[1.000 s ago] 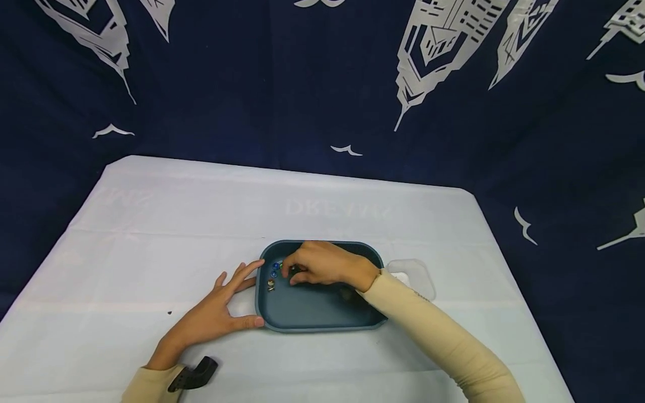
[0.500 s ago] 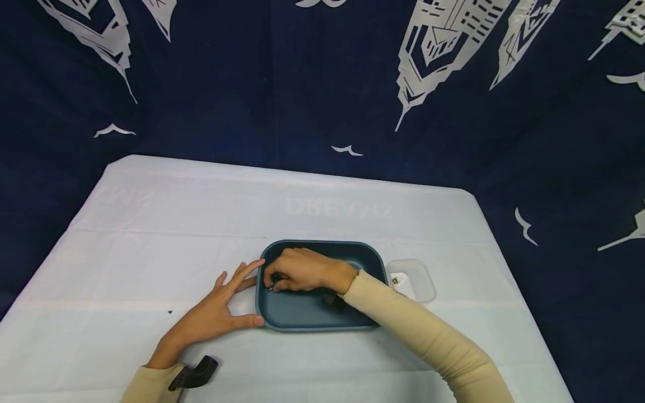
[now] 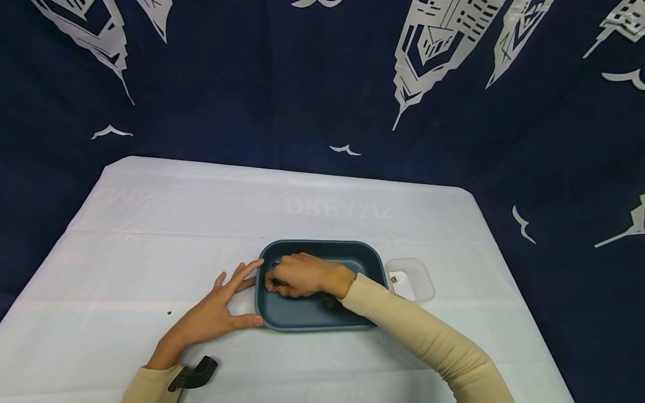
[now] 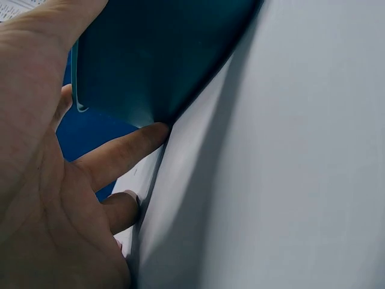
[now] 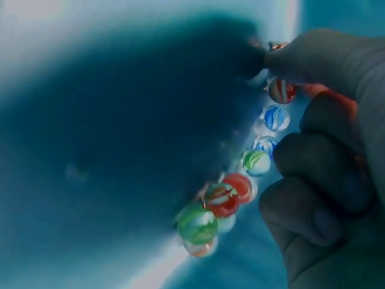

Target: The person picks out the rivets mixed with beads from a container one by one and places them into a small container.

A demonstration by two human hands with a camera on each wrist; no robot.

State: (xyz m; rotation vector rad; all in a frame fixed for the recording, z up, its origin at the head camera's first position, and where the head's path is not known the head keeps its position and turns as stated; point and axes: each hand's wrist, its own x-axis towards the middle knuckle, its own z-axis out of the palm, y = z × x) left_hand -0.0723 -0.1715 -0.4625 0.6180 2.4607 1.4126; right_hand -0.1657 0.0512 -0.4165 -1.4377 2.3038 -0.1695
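Observation:
A blue-green tray lies on the white-covered table. My left hand is spread at its left side, with thumb and fingertips touching the rim; in the left wrist view, straight fingers touch the outer wall. Inside the tray's left part is my right hand, its fingers curled and thumb and fingertips pinching a small orange-gold marble, mostly hidden. Beside it runs a row of glass marbles: a red-striped marble, a blue-swirled marble, a green marble and several more.
Right of the tray stands a clear plastic box, holding a white piece and a small gold item. A dark speck lies on the cloth to the left. A dark blue printed curtain hangs behind the table.
My right hand has moved left and slightly toward me inside the tray, to the small pieces near the left wall. The left hand keeps its place on the rim.

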